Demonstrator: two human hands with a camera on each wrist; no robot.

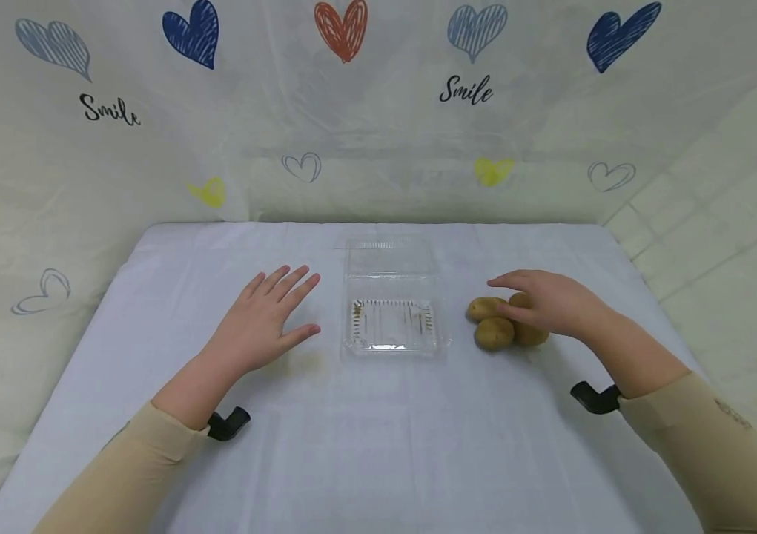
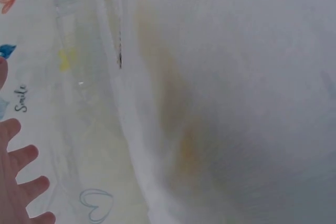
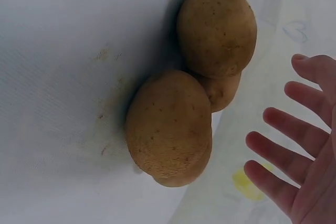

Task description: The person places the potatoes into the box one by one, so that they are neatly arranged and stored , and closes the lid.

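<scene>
Several brown potatoes (image 1: 494,334) sit clustered on the white cloth, right of the middle in the head view. My right hand (image 1: 554,300) hovers at the cluster with its fingers spread, hiding part of the rear potatoes. In the right wrist view a gap shows between the right fingers (image 3: 289,156) and the nearest potato (image 3: 168,124). A clear plastic clamshell container (image 1: 391,326) lies opened out at the centre, its lid (image 1: 388,259) folded back away from me. My left hand (image 1: 261,326) is held left of the container, fingers apart and holding nothing.
White cloth (image 1: 365,445) covers the table, with a faint yellowish stain (image 2: 176,98) near my left hand. Behind stands a pale sheet (image 1: 378,111) printed with hearts and the word "Smile". Black wrist mounts (image 1: 227,424) stick out below both sleeves.
</scene>
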